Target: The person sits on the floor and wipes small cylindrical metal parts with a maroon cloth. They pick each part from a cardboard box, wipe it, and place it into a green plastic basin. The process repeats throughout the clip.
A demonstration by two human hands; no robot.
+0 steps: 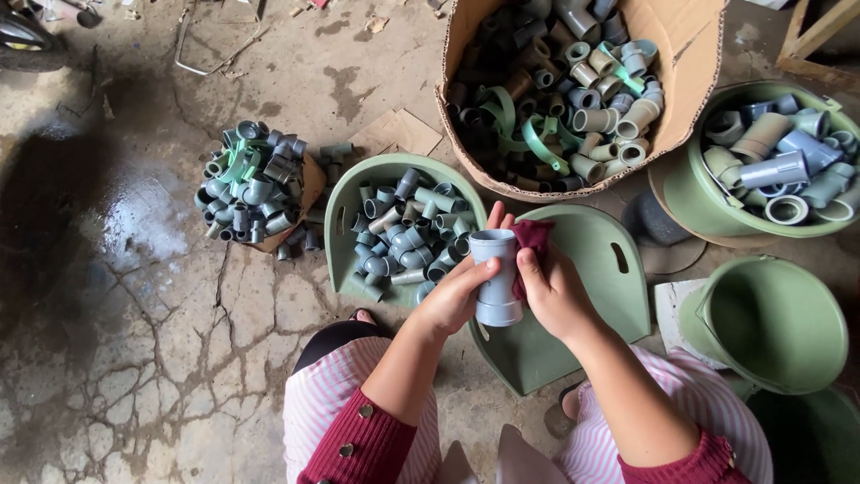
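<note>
Left hand (448, 300) fingers grip the grey fitting (496, 278) mid-body; right hand (551, 291) pinches a maroon cloth (530, 240) against it. Fitting: probably light, rigid, smooth.

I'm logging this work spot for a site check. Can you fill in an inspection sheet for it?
Surface: cracked concrete floor, a wet patch on the left.
Job's things: grey pipe fitting in left hand; dark red cloth pressed to it by right hand.
Clutter: fittings in cardboard box, green tray, bucket and a loose heap; empty bucket.
Hands: both closed on their things.
Cables: nothing seen.
Surroundings: wooden frame top right.
</note>
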